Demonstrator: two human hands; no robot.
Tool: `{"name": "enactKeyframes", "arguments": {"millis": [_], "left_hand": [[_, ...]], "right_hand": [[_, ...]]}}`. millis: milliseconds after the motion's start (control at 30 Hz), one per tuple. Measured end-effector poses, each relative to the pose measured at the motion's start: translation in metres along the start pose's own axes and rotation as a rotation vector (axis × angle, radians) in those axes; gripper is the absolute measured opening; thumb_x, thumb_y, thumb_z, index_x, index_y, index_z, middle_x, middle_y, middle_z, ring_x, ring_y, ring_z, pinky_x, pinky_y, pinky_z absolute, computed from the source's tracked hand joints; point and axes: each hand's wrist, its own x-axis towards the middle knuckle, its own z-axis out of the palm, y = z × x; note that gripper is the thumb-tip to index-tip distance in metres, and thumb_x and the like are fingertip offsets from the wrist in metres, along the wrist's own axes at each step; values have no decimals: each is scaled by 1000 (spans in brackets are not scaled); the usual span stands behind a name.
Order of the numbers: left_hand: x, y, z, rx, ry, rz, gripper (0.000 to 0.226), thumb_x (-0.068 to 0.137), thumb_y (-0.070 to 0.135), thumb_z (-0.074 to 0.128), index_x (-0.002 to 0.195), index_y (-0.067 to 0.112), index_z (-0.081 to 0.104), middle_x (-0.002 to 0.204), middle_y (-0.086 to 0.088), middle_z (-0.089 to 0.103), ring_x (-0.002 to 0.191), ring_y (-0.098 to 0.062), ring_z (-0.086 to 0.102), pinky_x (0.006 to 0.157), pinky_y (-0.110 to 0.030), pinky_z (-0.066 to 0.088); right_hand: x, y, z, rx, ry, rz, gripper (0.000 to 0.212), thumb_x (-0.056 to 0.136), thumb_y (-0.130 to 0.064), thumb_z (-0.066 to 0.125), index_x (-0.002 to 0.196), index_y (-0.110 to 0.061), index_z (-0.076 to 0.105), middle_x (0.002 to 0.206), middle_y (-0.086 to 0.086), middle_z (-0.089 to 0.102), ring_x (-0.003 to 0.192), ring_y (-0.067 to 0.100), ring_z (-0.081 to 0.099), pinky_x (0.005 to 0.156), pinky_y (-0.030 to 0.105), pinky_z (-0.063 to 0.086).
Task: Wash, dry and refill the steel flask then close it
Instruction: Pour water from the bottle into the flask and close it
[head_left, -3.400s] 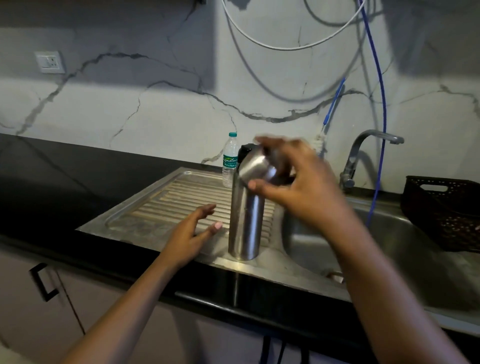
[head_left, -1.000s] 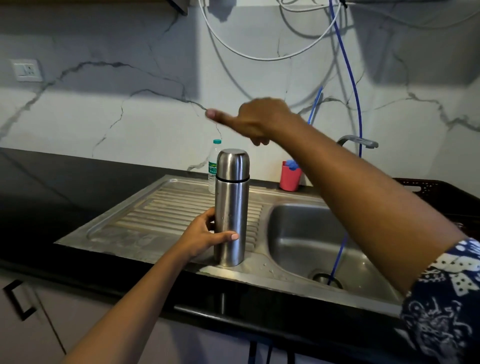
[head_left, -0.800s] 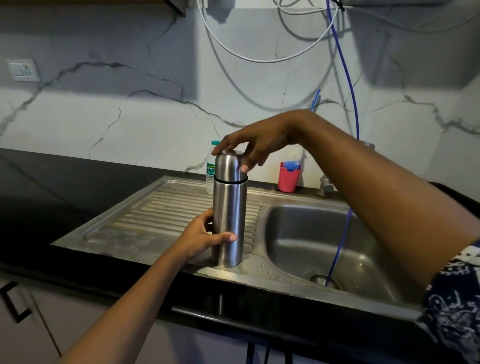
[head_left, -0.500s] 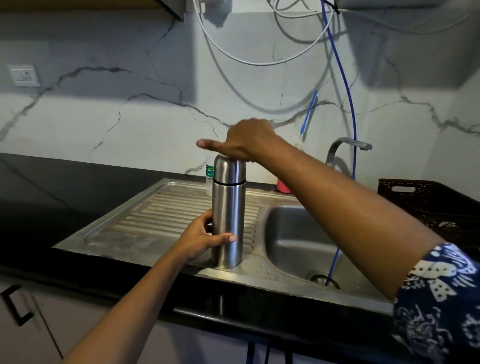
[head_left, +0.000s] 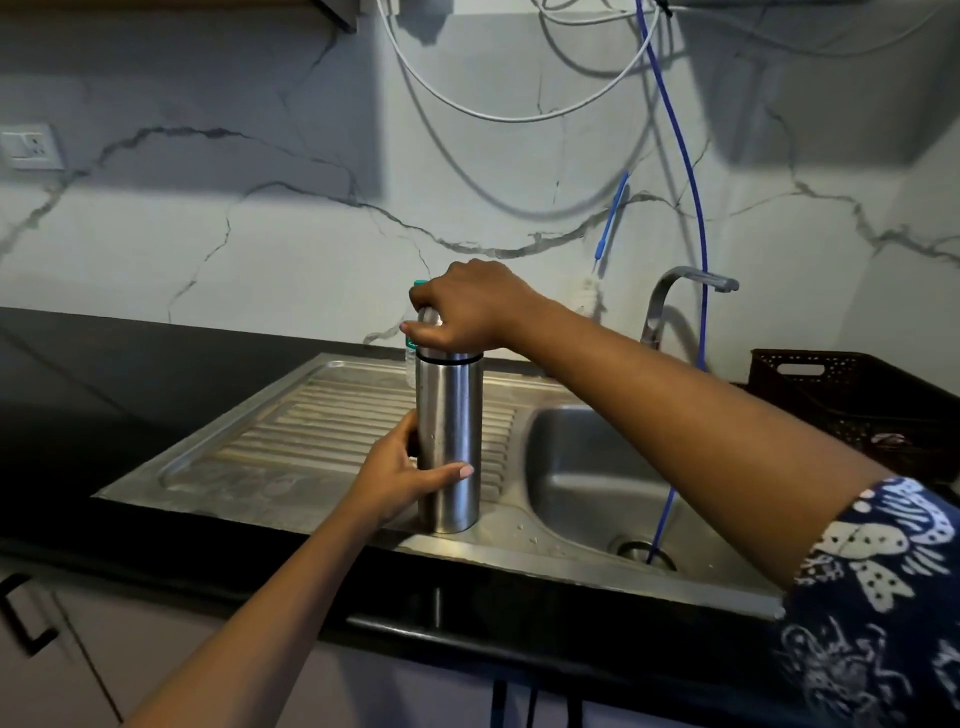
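Note:
The steel flask (head_left: 450, 431) stands upright on the ribbed draining board (head_left: 322, 415), just left of the sink basin (head_left: 587, 478). Its steel cap (head_left: 427, 318) sits on top, mostly covered by my right hand (head_left: 467, 306), whose fingers curl down round it. My left hand (head_left: 400, 478) grips the lower body of the flask, thumb across the front and fingers behind.
A small plastic water bottle (head_left: 410, 358) stands behind the flask, mostly hidden. The tap (head_left: 680, 296) arches over the basin, and a blue hose (head_left: 696, 218) hangs into the drain. A dark basket (head_left: 857, 400) sits at the right. Black countertop (head_left: 104, 374) extends left.
My right hand, lifted off the cap a second ago, came back down and now curls round it. The left hand kept its grip on the flask's body, which stayed in place.

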Motion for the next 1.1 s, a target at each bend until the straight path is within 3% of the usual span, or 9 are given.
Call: {"name": "enactKeyframes", "arguments": {"millis": [167,267,333,500,700,867,933,1100], "left_hand": [[-2,0,9,75,90,21,73,65,28,87,126,27,47,106,13,60,92,4,57,76,-12,45],[-5,4,10,84,88,13,85,58,39,87,130,28,42,110,16,56,95,1,55,75,-12,43],[-8,8,7,71,36,1,95,47,50,89,125,31,38,108,22,53,95,4,53,75,-13,43],[-5,9,-10,-203,-66,-40,89,44,72,79,116,26,52,112,6,65,108,-9,60,85,-21,47],[3,6,-20,-357,-164,-106,89,47,53,90,121,20,54,110,1,70,108,-17,63,88,-34,51],[2,5,-16,-351,-154,-83,88,49,37,90,126,21,52,113,-1,67,107,-18,62,85,-32,53],[-1,4,-13,-326,-150,-69,93,44,40,92,126,25,51,115,-1,65,106,-16,63,85,-32,54],[-4,3,-9,-212,-153,-42,94,40,47,91,123,33,50,118,1,64,107,-15,64,86,-32,55]], "right_hand": [[1,-8,5,-24,-13,186,52,86,-59,42,108,-16,63,100,6,64,87,24,55,67,30,37],[-7,1,-3,330,-210,275,61,77,-66,57,112,-16,53,103,2,59,90,19,53,68,30,39],[-14,11,-13,614,-302,289,64,70,-60,70,113,-19,47,104,1,57,89,17,54,66,27,43],[-19,27,-16,810,-369,227,59,69,-39,81,113,-19,48,102,2,55,82,16,56,58,24,48],[-28,41,-18,1030,-456,189,54,77,-16,76,124,-23,52,118,5,52,93,15,60,73,22,54],[-42,40,-12,1060,-381,269,70,78,-19,75,138,-29,40,128,1,45,105,14,55,80,21,51],[-57,32,-2,1148,-320,383,76,77,-21,76,140,-24,34,123,1,47,106,16,54,81,26,51],[-85,-4,40,1265,-214,560,78,72,-32,79,136,-21,37,127,0,53,115,19,52,88,35,49]]}}
